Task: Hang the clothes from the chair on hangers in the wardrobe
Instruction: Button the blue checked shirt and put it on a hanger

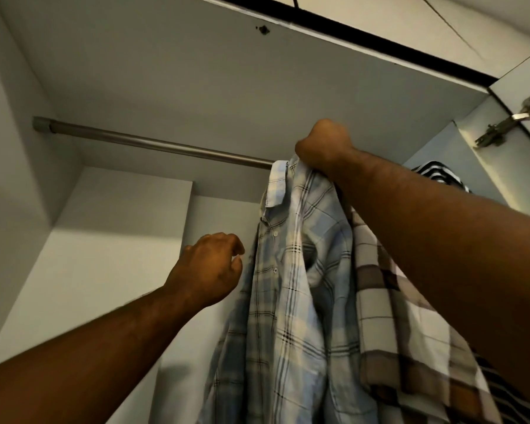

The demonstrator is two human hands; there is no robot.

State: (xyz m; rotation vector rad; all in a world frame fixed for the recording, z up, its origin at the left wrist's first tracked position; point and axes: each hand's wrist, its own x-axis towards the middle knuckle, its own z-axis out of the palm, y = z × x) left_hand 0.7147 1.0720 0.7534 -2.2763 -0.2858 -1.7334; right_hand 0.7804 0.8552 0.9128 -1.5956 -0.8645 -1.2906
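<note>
A light blue plaid shirt (291, 286) hangs inside the wardrobe, its collar up by the metal rail (153, 145). My right hand (324, 145) is raised to the rail and grips the top of this shirt at the collar; the hanger itself is hidden behind my fist and the cloth. My left hand (211, 264) hovers just left of the shirt's button placket, fingers loosely curled, holding nothing. To the right hang a brown-and-white checked shirt (404, 332) and a black-and-white striped garment (441, 172), partly hidden by my right forearm.
The rail runs bare from its left end cap (42, 123) to the shirts. White wardrobe walls enclose the space, with a top panel (196, 71) overhead. The open door's hinge (508, 123) is at the upper right.
</note>
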